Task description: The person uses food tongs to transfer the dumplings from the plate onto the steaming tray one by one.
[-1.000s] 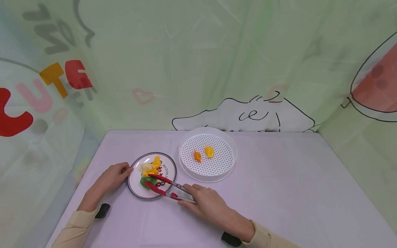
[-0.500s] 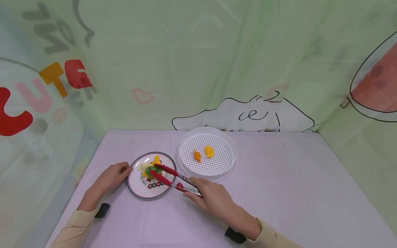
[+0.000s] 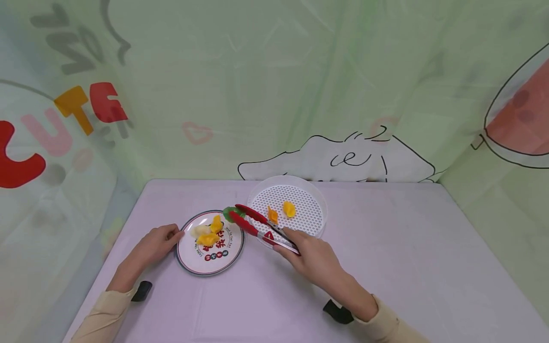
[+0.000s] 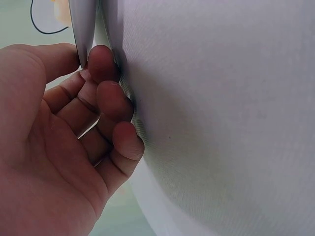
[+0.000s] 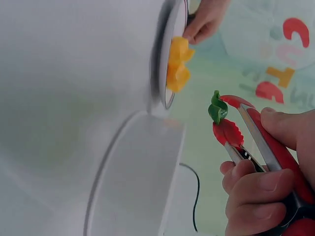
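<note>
In the head view my left hand point(image 3: 159, 244) is at the left edge of the round white plate point(image 3: 190, 261). The left wrist view shows thumb and index finger pinching the plate's rim point(image 4: 83, 42). My right hand point(image 3: 315, 257) grips red-and-silver tongs point(image 3: 246, 225). Between the tong tips a green, folded, dumpling-like piece point(image 5: 217, 108) is held in the air, over the gap between plate and steamer tray. Two yellow pieces point(image 3: 208, 239) and a pale one point(image 3: 199, 231) lie on the plate, beside its red printed lettering.
Right of the plate stands a round white perforated steamer tray point(image 3: 306, 216) with a raised wall. Inside it lie an orange piece point(image 3: 272, 215) and a yellow piece point(image 3: 289, 209). A pale lilac cloth covers the table point(image 3: 394, 247); printed curtains point(image 3: 257, 95) hang behind and at the sides.
The right hand has lifted the green piece off the plate with the tongs and carried it up and right, toward the tray. The left hand and plate have stayed put.
</note>
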A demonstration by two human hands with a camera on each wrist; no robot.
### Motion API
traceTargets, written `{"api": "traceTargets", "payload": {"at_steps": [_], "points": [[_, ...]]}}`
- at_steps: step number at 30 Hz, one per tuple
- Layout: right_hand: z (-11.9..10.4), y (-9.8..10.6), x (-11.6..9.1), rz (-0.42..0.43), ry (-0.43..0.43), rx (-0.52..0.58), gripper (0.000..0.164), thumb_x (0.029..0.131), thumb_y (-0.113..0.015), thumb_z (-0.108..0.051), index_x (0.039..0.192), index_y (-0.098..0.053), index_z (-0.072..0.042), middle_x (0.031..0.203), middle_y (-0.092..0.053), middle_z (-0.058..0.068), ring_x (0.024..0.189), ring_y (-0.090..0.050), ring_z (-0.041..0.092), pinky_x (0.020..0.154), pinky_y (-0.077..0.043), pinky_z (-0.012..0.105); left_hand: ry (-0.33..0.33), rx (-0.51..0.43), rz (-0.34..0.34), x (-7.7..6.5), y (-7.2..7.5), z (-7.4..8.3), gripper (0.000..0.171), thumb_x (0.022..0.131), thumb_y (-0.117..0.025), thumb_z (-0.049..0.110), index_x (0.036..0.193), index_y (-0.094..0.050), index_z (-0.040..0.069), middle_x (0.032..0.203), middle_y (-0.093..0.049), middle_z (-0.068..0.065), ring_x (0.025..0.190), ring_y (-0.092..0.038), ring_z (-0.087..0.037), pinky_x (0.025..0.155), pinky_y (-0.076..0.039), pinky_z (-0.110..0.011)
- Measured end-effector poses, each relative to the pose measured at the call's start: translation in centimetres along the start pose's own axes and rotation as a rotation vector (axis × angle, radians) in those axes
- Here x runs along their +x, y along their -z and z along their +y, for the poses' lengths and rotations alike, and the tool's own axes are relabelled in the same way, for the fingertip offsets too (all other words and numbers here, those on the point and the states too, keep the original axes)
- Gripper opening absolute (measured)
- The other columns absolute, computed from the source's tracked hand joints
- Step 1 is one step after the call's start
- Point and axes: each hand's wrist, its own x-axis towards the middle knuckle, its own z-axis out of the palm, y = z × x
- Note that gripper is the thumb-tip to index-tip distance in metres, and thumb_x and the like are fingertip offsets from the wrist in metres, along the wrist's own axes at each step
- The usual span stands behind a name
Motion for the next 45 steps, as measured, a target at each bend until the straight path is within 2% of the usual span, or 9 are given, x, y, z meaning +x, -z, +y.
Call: {"api": "traceTargets", "payload": {"at_steps": [3,8,14,18,22,27,32,40,45], "points": [[1.0,0.6,0.4,0.036,-0.003,0.011,0.057,0.090,-0.072,-0.045,0.134,-0.064,-0.010,0.126,-0.070,0.009,0.114,-0.069,0.029,0.090,-0.056,0.047,0.004,-0.001,0.000,-0.1,0.0,0.1,0.020,0.102,-0.057,0.026,0.095,-0.061,0.008,0.074,-0.053,-0.002,0.072,-0.049,-0.018,0.064,-0.039,-0.031],[2.9,1.8,1.0,0.066,-0.030,0.032,0.057,0.093,-0.069,-0.044,0.134,-0.062,-0.005,0.127,-0.069,0.015,0.113,-0.068,0.033,0.088,-0.056,0.050,0.002,-0.001,0.001,-0.1,-0.1,0.1,0.019,0.102,-0.057,0.026,0.095,-0.061,0.008,0.073,-0.053,-0.002,0.071,-0.049,-0.018,0.063,-0.039,-0.031],[5.1,2.6,1.8,0.065,-0.083,0.002,0.060,0.095,-0.066,-0.044,0.135,-0.060,0.000,0.128,-0.067,0.021,0.112,-0.068,0.038,0.086,-0.057,0.052,0.003,0.005,0.003,0.1,-0.2,-0.1,0.020,0.102,-0.057,0.026,0.095,-0.061,0.009,0.073,-0.053,-0.002,0.072,-0.049,-0.017,0.063,-0.039,-0.030],[6.5,3.0,2.2,0.063,-0.112,-0.008,0.059,0.095,-0.067,-0.042,0.133,-0.060,0.002,0.121,-0.069,0.022,0.091,-0.069,0.030,0.068,-0.057,0.042,0.003,0.003,0.002,0.1,-0.3,-0.2,0.020,0.102,-0.057,0.028,0.096,-0.061,0.009,0.074,-0.053,-0.002,0.072,-0.049,-0.017,0.063,-0.039,-0.030],[7.6,3.3,2.6,0.035,-0.150,-0.011,0.057,0.096,-0.067,-0.039,0.133,-0.060,0.003,0.099,-0.071,0.017,0.071,-0.057,0.021,0.053,-0.043,0.030,-0.001,0.000,0.004,0.1,-0.2,-0.1,0.020,0.102,-0.057,0.027,0.095,-0.061,0.008,0.073,-0.053,-0.002,0.071,-0.049,-0.018,0.063,-0.039,-0.031],[8.3,3.4,2.9,-0.009,-0.187,-0.018,0.055,0.097,-0.065,-0.038,0.132,-0.059,0.005,0.089,-0.068,0.014,0.067,-0.055,0.020,0.051,-0.040,0.029,-0.005,0.002,0.007,0.1,-0.2,-0.1,0.020,0.102,-0.057,0.026,0.093,-0.060,0.009,0.072,-0.052,-0.001,0.070,-0.048,-0.017,0.062,-0.038,-0.031],[8.5,3.3,2.9,-0.037,-0.203,-0.017,0.048,0.097,-0.065,-0.036,0.121,-0.062,0.005,0.074,-0.059,0.008,0.060,-0.052,0.018,0.049,-0.040,0.029,-0.006,0.002,0.006,-0.1,0.0,0.2,0.019,0.102,-0.057,0.026,0.092,-0.060,0.009,0.071,-0.050,-0.001,0.069,-0.048,-0.017,0.062,-0.037,-0.030],[8.7,3.2,2.9,-0.058,-0.220,-0.028,0.051,0.097,-0.065,-0.037,0.125,-0.061,0.006,0.075,-0.060,0.009,0.061,-0.052,0.018,0.048,-0.040,0.029,-0.007,-0.005,0.006,-0.3,0.1,0.5,0.019,0.102,-0.057,0.024,0.093,-0.060,0.008,0.072,-0.051,-0.001,0.070,-0.048,-0.017,0.062,-0.038,-0.030],[8.6,3.3,2.8,-0.058,-0.228,-0.016,0.048,0.096,-0.065,-0.036,0.120,-0.062,0.005,0.071,-0.056,0.007,0.059,-0.051,0.018,0.048,-0.039,0.029,-0.005,-0.009,0.003,-0.3,0.1,0.5,0.019,0.102,-0.057,0.024,0.093,-0.060,0.008,0.071,-0.051,-0.001,0.069,-0.048,-0.017,0.062,-0.038,-0.030]]}}
